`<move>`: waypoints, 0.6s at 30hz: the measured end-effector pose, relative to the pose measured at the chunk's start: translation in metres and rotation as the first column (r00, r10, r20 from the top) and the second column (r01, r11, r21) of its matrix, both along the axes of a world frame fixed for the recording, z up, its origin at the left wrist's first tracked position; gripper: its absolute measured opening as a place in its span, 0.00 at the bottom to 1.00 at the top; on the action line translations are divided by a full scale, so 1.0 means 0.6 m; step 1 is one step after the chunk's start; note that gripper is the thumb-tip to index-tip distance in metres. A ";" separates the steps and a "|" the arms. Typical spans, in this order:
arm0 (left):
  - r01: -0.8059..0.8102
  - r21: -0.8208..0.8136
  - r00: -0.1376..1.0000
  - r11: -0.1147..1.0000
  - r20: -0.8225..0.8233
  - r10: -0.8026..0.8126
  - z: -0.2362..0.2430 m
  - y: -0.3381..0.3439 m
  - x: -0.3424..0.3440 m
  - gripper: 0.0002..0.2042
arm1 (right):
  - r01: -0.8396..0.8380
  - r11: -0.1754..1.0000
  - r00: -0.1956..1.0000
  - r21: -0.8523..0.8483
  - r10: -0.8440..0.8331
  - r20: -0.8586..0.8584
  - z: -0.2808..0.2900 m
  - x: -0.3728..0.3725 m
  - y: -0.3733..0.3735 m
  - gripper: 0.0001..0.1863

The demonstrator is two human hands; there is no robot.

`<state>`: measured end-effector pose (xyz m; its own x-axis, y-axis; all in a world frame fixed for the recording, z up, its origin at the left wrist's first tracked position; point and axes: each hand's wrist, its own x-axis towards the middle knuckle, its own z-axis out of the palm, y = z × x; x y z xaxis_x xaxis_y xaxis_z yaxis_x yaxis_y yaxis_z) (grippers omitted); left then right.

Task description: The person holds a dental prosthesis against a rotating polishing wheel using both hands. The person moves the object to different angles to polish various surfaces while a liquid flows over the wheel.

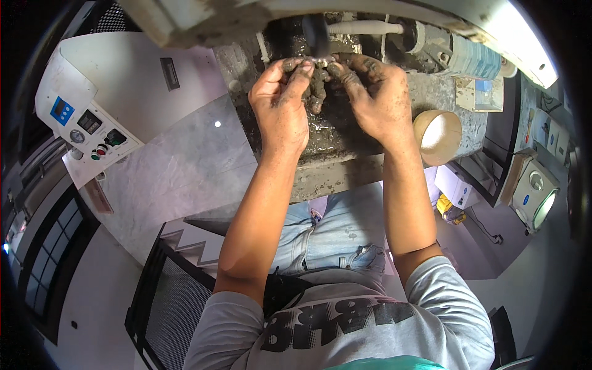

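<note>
My left hand (pixel 280 105) and my right hand (pixel 382 102) meet just below a dark round wheel (pixel 316 36), with grey, wet paste on their fingers. Between my fingertips is a small shiny piece (pixel 319 62), close under the wheel; I cannot make out its kind, nor whether it touches the wheel. Both thumbs press inward, and the other fingers are curled and partly hidden. The wheel sits at the end of a pale spindle (pixel 364 28) and looks blurred. Beneath my hands lies a dark, wet trough (pixel 330 139) smeared with paste.
A tan bowl (pixel 420 139) stands right of my right wrist. Behind it are a ribbed bluish cylinder (pixel 475 61) and a small pale box (pixel 472 95). A pale machine cover (pixel 203 21) overhangs the wheel. At left stands a white cabinet with a control panel (pixel 102 132).
</note>
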<state>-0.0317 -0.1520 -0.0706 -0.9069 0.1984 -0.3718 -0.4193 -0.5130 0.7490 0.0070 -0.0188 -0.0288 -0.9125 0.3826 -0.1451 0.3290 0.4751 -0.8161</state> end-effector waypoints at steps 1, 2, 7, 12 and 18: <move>0.006 0.005 1.000 1.000 -0.001 -0.006 -0.005 0.002 0.000 0.02 | 0.028 0.998 0.999 -0.056 -0.026 0.029 0.000 0.001 0.001 0.10; 0.013 0.010 1.000 1.000 -0.002 -0.013 -0.009 0.004 0.000 0.02 | 0.025 0.998 0.999 -0.056 -0.024 0.025 0.000 0.000 0.000 0.10; -0.001 0.140 0.998 0.990 0.064 -0.008 -0.001 0.003 -0.005 0.03 | -0.011 1.000 1.000 0.009 0.011 -0.019 -0.002 -0.002 -0.007 0.11; 0.049 0.132 0.998 0.990 0.042 -0.055 -0.007 -0.006 -0.008 0.05 | 0.008 1.000 1.000 0.010 -0.009 0.029 0.010 -0.009 -0.014 0.11; 0.025 -0.057 0.999 0.998 -0.043 -0.028 0.001 0.004 -0.005 0.01 | 0.074 0.988 0.997 -0.133 -0.070 0.033 -0.004 -0.003 -0.007 0.10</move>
